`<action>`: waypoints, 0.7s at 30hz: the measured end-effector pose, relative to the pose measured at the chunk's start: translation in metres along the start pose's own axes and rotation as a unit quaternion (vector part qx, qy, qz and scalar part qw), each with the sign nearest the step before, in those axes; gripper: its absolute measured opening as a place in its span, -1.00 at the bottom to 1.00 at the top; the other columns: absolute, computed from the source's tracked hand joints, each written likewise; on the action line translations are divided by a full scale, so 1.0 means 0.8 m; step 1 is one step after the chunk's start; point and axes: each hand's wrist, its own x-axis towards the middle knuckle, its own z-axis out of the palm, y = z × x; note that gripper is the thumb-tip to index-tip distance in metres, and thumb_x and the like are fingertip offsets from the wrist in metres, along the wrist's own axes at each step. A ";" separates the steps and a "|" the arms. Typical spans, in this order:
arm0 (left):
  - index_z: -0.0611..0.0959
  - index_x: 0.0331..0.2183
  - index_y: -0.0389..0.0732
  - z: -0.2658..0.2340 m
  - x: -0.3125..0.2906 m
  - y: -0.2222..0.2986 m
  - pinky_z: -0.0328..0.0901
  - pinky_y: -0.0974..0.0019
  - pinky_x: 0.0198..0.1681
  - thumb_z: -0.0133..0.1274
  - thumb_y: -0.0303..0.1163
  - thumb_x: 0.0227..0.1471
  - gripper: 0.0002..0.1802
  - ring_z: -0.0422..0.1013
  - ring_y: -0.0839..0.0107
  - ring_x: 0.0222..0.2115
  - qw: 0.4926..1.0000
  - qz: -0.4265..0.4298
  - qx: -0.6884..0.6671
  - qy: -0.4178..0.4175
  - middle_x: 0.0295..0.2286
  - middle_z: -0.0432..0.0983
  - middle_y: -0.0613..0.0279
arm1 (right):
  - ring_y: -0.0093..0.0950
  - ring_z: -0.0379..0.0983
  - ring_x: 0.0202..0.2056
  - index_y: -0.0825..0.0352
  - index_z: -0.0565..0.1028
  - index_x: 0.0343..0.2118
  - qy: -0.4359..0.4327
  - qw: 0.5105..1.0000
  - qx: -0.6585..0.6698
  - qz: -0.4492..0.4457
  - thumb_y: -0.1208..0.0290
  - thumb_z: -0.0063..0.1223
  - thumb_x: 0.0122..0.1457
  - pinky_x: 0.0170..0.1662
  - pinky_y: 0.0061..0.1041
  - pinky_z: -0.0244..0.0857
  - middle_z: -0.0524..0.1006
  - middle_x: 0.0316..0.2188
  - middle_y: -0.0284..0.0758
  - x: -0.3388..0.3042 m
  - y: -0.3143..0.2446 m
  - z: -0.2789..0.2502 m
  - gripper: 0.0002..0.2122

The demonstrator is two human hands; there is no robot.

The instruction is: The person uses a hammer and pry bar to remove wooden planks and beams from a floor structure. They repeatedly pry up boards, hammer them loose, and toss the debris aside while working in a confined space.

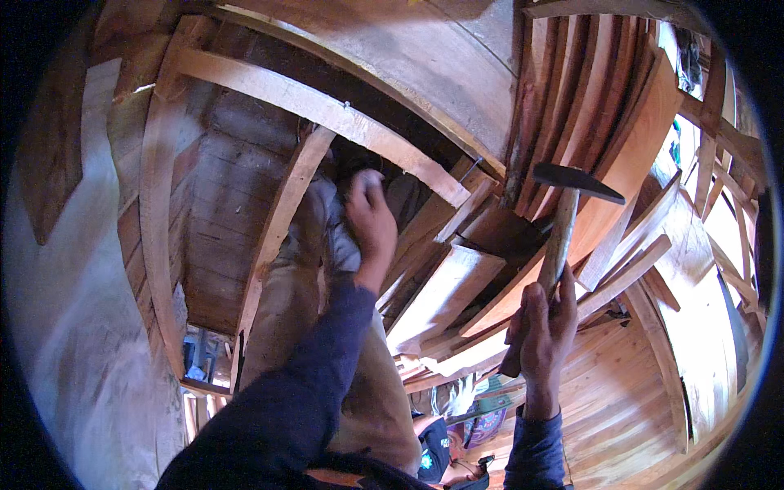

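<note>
My right hand was wrapped around the lower handle of a hammer, the thumb on the left side of the wood and the fingers along the right. That forearm, in a dark blue sleeve, rose almost straight from the lower edge, with the wrist near upright, so the hammer stood above my fist, leaning a little to the right. Its dark metal head lay crosswise at the top, in front of a stack of curved planks and a broad orange-brown plank.

My left arm reached up and inward from the lower left, crossing in front of my beige trousers. The left hand was raised just below a pale curved beam, its back toward me and its fingers bent; the fingertips were blurred, and I could not tell whether they pinched anything. The 2 hands were well apart, the left slightly higher than the right.

A slanting pale strut ran down to the left of my left hand, and a pale wooden board lay between my 2 hands. Farther down, another person was partly visible.
</note>
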 end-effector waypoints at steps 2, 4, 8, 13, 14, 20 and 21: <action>0.56 -0.23 -0.27 -0.002 -0.047 0.034 0.36 0.25 -0.25 -0.01 -0.41 0.11 -0.81 0.49 0.12 -0.24 0.953 0.217 0.179 -0.109 -0.30 0.54 -0.05 | -0.75 0.23 -0.67 0.32 0.13 0.19 -0.002 1.000 -0.002 -0.006 0.44 -0.09 0.25 -0.66 -0.74 0.16 0.34 -0.52 -0.46 -0.005 0.000 0.000 -0.54; 0.56 -0.31 -0.26 0.033 -0.054 0.066 0.38 0.14 -0.33 0.03 -0.32 0.09 -0.80 0.50 0.00 -0.40 0.928 0.250 0.214 -0.174 -0.43 0.55 -0.03 | -0.77 0.21 -0.68 0.32 0.11 0.19 -0.007 1.000 -0.006 -0.008 0.45 -0.09 0.24 -0.68 -0.75 0.13 0.33 -0.53 -0.47 -0.007 0.007 0.000 -0.53; 0.57 -0.39 -0.29 0.082 -0.017 0.085 0.37 0.11 -0.39 -0.03 -0.23 0.12 -0.71 0.50 0.02 -0.44 0.845 0.262 0.395 -0.248 -0.49 0.54 -0.05 | -0.46 0.44 -0.52 0.40 0.15 0.16 -0.027 0.984 -0.165 -0.062 0.50 -0.08 0.20 -0.43 -0.50 0.36 0.49 -0.34 -0.21 0.014 0.006 -0.004 -0.54; 0.53 -0.50 -0.22 0.094 -0.013 0.049 0.35 0.09 -0.51 -0.11 -0.17 0.14 -0.66 0.48 0.06 -0.58 0.829 0.331 0.404 -0.200 -0.62 0.50 0.01 | -0.03 0.50 -0.25 0.44 0.17 0.14 -0.057 0.945 -0.302 -0.111 0.53 -0.08 0.16 -0.24 -0.29 0.38 0.49 -0.27 0.12 0.038 -0.013 0.006 -0.54; 0.52 -0.52 -0.20 0.095 -0.015 0.042 0.34 0.08 -0.53 -0.10 -0.18 0.14 -0.67 0.47 0.07 -0.60 0.831 0.333 0.402 -0.192 -0.64 0.49 0.02 | 0.00 0.49 -0.25 0.44 0.16 0.14 -0.066 0.935 -0.323 -0.129 0.54 -0.09 0.16 -0.26 -0.27 0.38 0.50 -0.28 0.14 0.042 -0.022 0.009 -0.53; 0.50 -0.59 -0.14 0.095 -0.020 0.033 0.32 0.05 -0.57 -0.06 -0.20 0.09 -0.70 0.45 0.08 -0.63 0.856 0.318 0.384 -0.140 -0.69 0.45 0.06 | 0.05 0.47 -0.24 0.44 0.15 0.15 -0.105 0.880 -0.393 -0.245 0.53 -0.08 0.17 -0.28 -0.20 0.39 0.49 -0.31 0.14 0.066 -0.053 0.023 -0.53; 0.50 -0.58 -0.14 0.094 -0.020 0.033 0.32 0.04 -0.57 -0.05 -0.20 0.08 -0.70 0.45 0.08 -0.63 0.859 0.317 0.378 -0.138 -0.69 0.45 0.05 | 0.05 0.46 -0.23 0.44 0.15 0.15 -0.099 0.877 -0.387 -0.268 0.53 -0.09 0.17 -0.27 -0.20 0.39 0.49 -0.30 0.14 0.068 -0.055 0.024 -0.53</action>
